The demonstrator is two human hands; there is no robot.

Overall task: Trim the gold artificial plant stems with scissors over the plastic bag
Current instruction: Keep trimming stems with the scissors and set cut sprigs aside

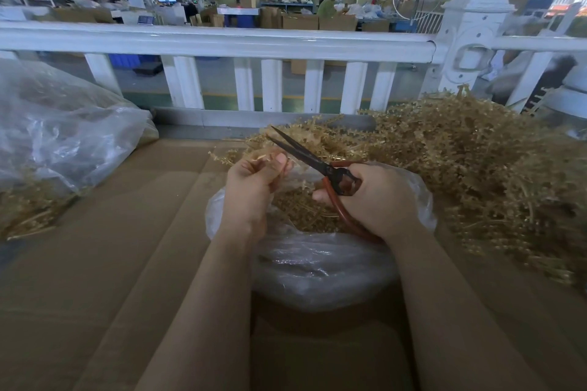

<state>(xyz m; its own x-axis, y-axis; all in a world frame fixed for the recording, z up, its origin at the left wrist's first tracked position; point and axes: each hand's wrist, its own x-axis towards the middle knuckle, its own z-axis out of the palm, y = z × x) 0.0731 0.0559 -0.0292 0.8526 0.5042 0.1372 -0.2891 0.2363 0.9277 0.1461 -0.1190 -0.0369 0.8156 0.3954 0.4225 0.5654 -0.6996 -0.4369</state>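
Single view only, head-worn wide-angle cam, so no second view is sharing any overlap. It's looking forward and down from above the person's forearms, which are entering from the bottom edge and converging mid-frame. It's sitting close: left hand [254, 187] and right hand [378, 197] are filling the centre, over the plastic bag [317, 267] on the cardboard-covered worktop [95, 263]. It's facing a white railing [222, 41] running across the upper frame, with a workshop floor showing beyond and through it. Wide lens is bending the railing and pulling in the gold stem pile [476, 168] at right and a second clear bag [63, 136] at left.
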